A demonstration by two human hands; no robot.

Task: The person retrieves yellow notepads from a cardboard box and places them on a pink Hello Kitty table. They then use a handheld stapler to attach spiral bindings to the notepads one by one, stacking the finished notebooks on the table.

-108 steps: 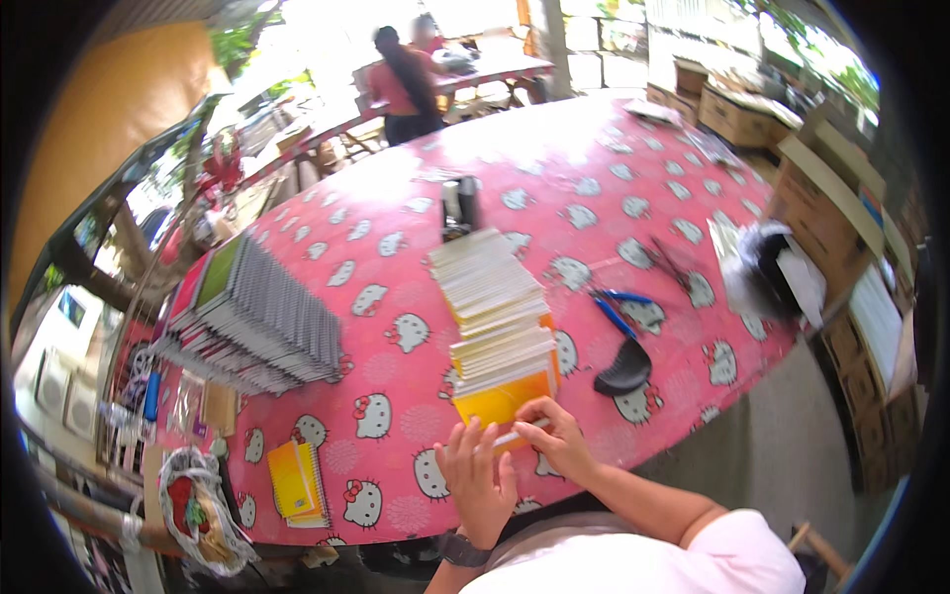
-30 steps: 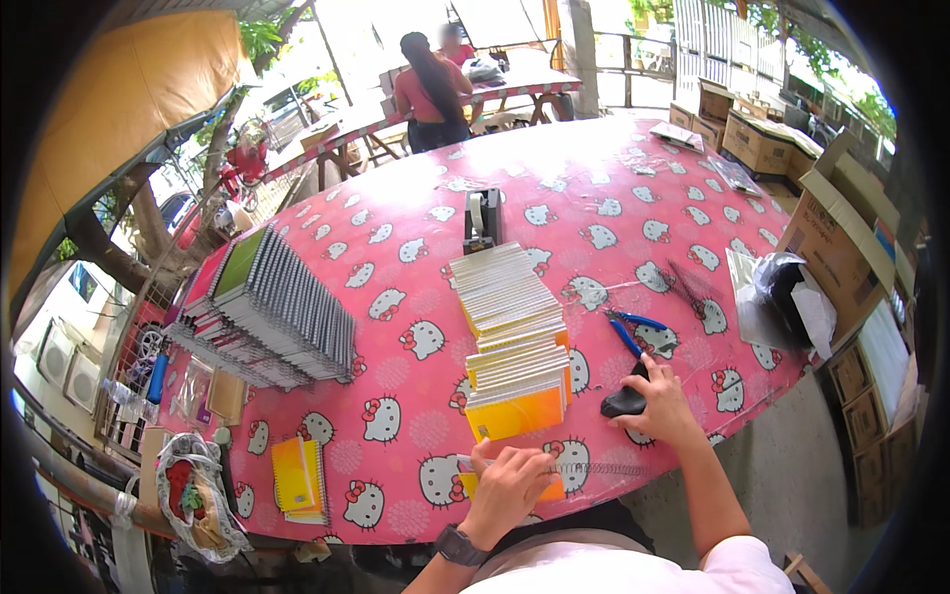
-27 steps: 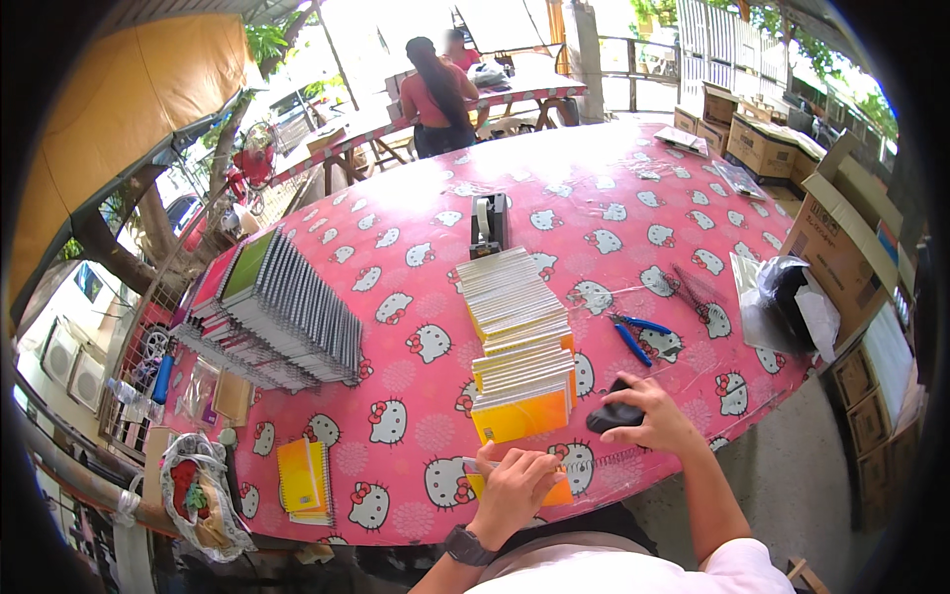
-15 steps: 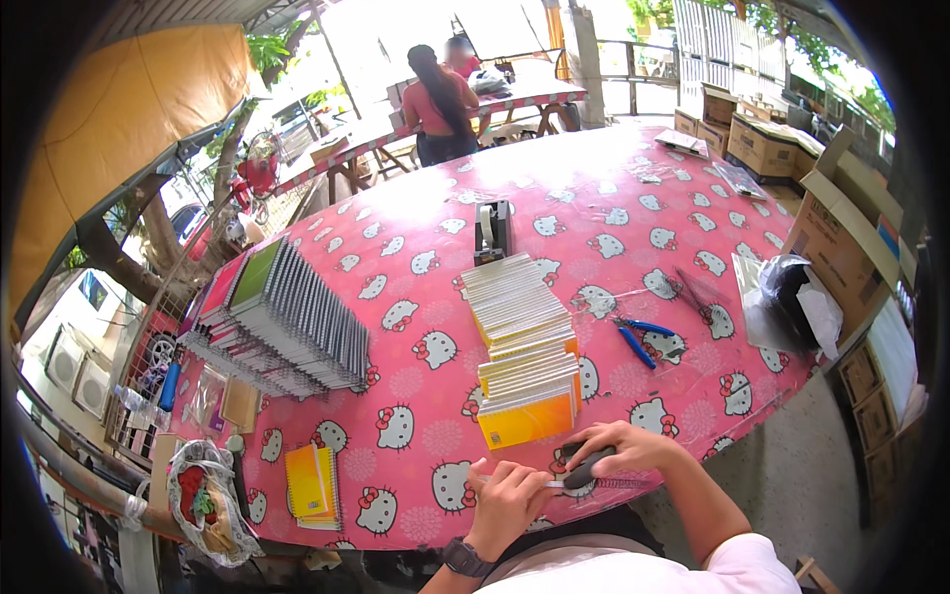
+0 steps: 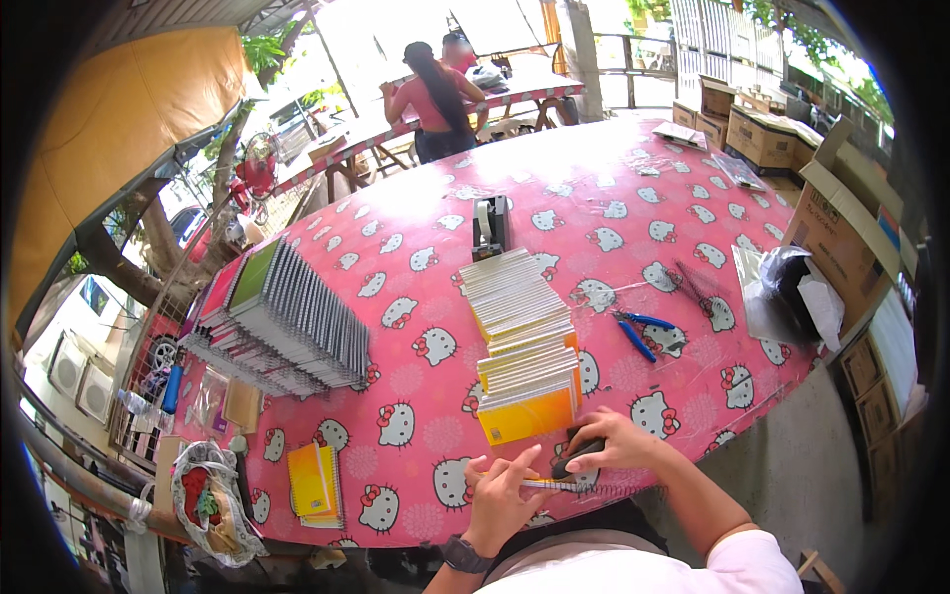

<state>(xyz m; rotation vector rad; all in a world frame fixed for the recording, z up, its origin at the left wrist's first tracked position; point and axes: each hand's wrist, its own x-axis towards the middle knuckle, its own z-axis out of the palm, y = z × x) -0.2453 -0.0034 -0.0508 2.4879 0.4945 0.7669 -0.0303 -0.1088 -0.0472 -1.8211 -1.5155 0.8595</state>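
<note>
At the table's near edge, my left hand [image 5: 503, 495] holds a small notebook [image 5: 544, 484] with thumb and fingers; only a thin white and yellow edge of it shows. Closed around a dark rounded hand tool [image 5: 579, 459], my right hand [image 5: 621, 441] is against the notebook's right part. A thin wire coil [image 5: 645, 491] sticks out to the right beneath my right wrist. Just beyond my hands lies a long leaning row of yellow-covered notebooks [image 5: 529, 418]. Blue-handled pliers [image 5: 641, 335] rest to the right of that row.
Stacked spiral notebooks [image 5: 297, 317] stand at left, near a small yellow notebook pile [image 5: 315, 483] and a plastic-lined basket [image 5: 210, 500]. A tape dispenser [image 5: 490, 226] sits behind the row. Cardboard boxes [image 5: 841, 223] line the right side. Two people are at a far table [image 5: 534, 94].
My right hand and the dark tool have shifted slightly up and left. More of the wire coil now shows at right. My left fingers are spread a little wider on the notebook.
</note>
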